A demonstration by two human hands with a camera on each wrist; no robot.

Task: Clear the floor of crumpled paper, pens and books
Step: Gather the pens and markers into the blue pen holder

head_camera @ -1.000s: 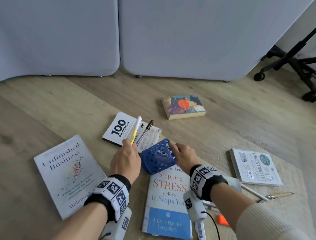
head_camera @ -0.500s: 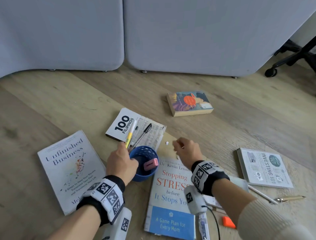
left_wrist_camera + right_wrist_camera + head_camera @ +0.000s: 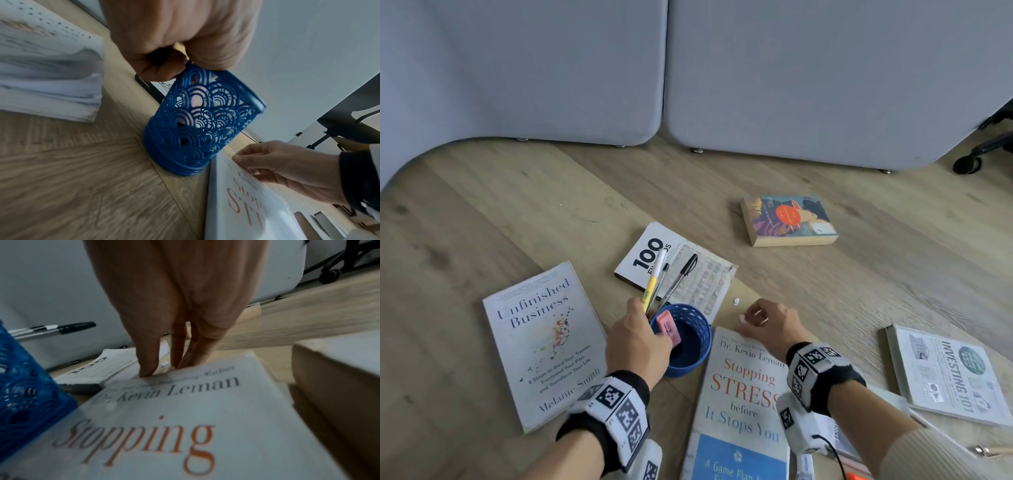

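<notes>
A round blue lattice plastic pen cup (image 3: 685,342) stands on the wooden floor (image 3: 517,212), a pink eraser (image 3: 668,328) inside. The left hand (image 3: 635,342) grips its rim and three pens (image 3: 654,284). The right hand (image 3: 770,327), fingers straight, touches the white "Stopping Stress" book (image 3: 743,404) beside it

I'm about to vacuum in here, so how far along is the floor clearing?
Early. Done: a pink eraser sits in the blue pen cup. In hand: left hand holds pens; right hand picks at a paper scrap. Left: five books, e.g. Unfinished Business.
</notes>
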